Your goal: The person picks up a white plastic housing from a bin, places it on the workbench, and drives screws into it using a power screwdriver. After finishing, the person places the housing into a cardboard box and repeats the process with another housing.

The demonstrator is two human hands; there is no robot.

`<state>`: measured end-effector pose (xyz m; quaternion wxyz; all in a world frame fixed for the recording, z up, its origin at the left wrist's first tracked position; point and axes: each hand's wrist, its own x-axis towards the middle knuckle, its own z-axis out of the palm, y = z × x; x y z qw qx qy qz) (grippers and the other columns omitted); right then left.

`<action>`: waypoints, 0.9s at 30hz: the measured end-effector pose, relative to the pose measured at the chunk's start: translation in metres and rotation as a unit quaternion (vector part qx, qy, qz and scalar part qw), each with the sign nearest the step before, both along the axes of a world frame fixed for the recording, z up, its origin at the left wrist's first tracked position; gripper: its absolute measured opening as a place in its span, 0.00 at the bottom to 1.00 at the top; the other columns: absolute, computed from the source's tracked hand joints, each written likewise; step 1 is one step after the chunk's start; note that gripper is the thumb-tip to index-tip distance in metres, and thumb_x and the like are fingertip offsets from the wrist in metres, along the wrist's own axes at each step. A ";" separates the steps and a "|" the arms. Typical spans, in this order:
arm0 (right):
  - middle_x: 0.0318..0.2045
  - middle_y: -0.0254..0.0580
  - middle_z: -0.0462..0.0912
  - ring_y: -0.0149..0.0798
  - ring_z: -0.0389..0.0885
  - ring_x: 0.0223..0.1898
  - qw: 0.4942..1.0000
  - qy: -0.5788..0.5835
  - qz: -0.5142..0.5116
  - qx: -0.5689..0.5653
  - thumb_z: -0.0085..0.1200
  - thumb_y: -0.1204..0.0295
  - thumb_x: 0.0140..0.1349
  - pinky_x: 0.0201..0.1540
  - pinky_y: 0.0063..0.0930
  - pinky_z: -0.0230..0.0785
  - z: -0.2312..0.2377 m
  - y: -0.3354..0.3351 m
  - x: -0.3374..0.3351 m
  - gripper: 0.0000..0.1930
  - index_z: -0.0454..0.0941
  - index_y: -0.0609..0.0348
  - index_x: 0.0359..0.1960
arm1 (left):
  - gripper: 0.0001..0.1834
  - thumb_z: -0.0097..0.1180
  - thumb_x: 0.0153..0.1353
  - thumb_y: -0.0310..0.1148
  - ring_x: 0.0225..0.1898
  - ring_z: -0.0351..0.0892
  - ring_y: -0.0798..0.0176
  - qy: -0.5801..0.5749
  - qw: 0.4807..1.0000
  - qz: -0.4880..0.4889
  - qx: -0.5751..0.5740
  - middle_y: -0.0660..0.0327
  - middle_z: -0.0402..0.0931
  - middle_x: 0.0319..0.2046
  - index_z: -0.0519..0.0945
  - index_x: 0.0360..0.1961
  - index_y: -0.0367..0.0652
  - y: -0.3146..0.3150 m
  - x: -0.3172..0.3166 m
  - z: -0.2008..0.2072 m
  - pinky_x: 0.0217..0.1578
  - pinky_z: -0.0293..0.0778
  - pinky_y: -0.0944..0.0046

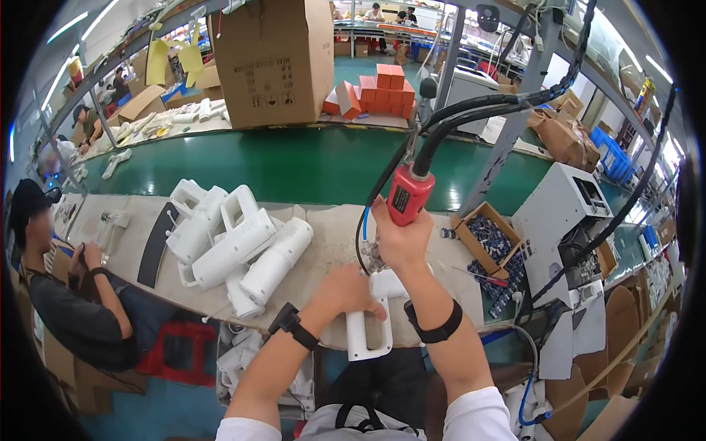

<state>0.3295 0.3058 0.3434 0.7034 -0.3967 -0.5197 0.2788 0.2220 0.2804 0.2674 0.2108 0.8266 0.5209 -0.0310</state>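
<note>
My right hand [403,241] is closed around a red electric screwdriver [409,194] held upright, with thick black cables running from its top. Its lower tip is hidden behind my hand. Below it, a white plastic housing with a loop handle [358,336] lies at the table's near edge. My left hand [344,292] grips the upper part of that housing, thumb across the handle and fingers partly hidden. Small metal screws [370,253] lie just beyond, partly covered by my hands. To the left, several similar white housings [246,250] are piled together.
A cardboard box of small dark parts [471,246] stands right, with loose ones beside it. Farther right is a white machine [555,220]. A green conveyor belt [294,163] runs behind, with a large carton [268,66] beyond. A co-worker [73,294] sits left.
</note>
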 end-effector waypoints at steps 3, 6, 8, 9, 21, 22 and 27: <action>0.12 0.31 0.72 0.25 0.70 0.13 1.000 -0.013 -0.021 0.014 0.58 0.72 0.60 0.16 0.20 0.59 0.014 -0.010 0.007 0.09 0.73 0.61 0.24 | 0.49 0.69 0.26 0.66 0.46 0.77 0.49 -0.061 0.996 0.019 0.061 0.49 0.77 0.43 0.78 0.43 0.35 0.004 0.001 -0.019 0.46 0.74 0.54; 0.13 0.31 0.72 0.25 0.70 0.13 0.998 0.022 -0.017 0.057 0.58 0.73 0.60 0.16 0.19 0.60 0.052 -0.041 0.025 0.08 0.74 0.62 0.26 | 0.49 0.69 0.25 0.66 0.45 0.78 0.50 -0.073 0.997 0.016 0.013 0.50 0.78 0.41 0.76 0.43 0.35 0.011 0.006 -0.002 0.45 0.75 0.54; 0.13 0.32 0.73 0.25 0.70 0.12 0.999 0.032 0.015 0.040 0.58 0.73 0.60 0.16 0.19 0.60 0.069 -0.052 0.026 0.08 0.74 0.63 0.27 | 0.48 0.69 0.25 0.66 0.44 0.79 0.50 -0.051 0.998 0.019 0.014 0.51 0.78 0.40 0.76 0.41 0.36 0.012 0.005 0.002 0.44 0.75 0.54; 0.13 0.32 0.73 0.25 0.70 0.12 0.999 0.029 0.012 0.042 0.58 0.73 0.60 0.16 0.19 0.60 0.066 -0.052 0.028 0.08 0.74 0.63 0.27 | 0.47 0.70 0.25 0.65 0.43 0.79 0.51 -0.028 0.999 0.018 0.018 0.52 0.79 0.39 0.77 0.40 0.37 0.013 0.008 0.003 0.43 0.75 0.54; 0.13 0.30 0.73 0.24 0.70 0.14 0.998 -0.023 0.012 -0.049 0.60 0.71 0.58 0.17 0.20 0.59 0.002 -0.041 0.019 0.09 0.74 0.60 0.24 | 0.42 0.72 0.29 0.62 0.43 0.78 0.48 -0.138 0.985 0.001 0.100 0.51 0.78 0.39 0.75 0.35 0.36 0.007 0.003 -0.019 0.43 0.75 0.53; 0.13 0.30 0.73 0.24 0.70 0.14 0.999 -0.022 0.013 -0.045 0.60 0.71 0.58 0.17 0.20 0.59 0.004 -0.042 0.018 0.09 0.74 0.60 0.24 | 0.42 0.72 0.29 0.62 0.43 0.78 0.48 -0.137 0.985 0.002 0.105 0.51 0.78 0.39 0.75 0.35 0.36 0.007 -0.001 -0.029 0.43 0.75 0.53; 0.15 0.32 0.74 0.25 0.70 0.13 0.999 0.044 0.023 0.021 0.58 0.75 0.59 0.16 0.19 0.59 0.052 -0.055 0.022 0.06 0.74 0.63 0.32 | 0.48 0.73 0.32 0.58 0.55 0.68 0.44 -0.233 0.955 0.173 0.064 0.45 0.71 0.49 0.70 0.49 0.32 -0.027 -0.027 -0.034 0.53 0.67 0.52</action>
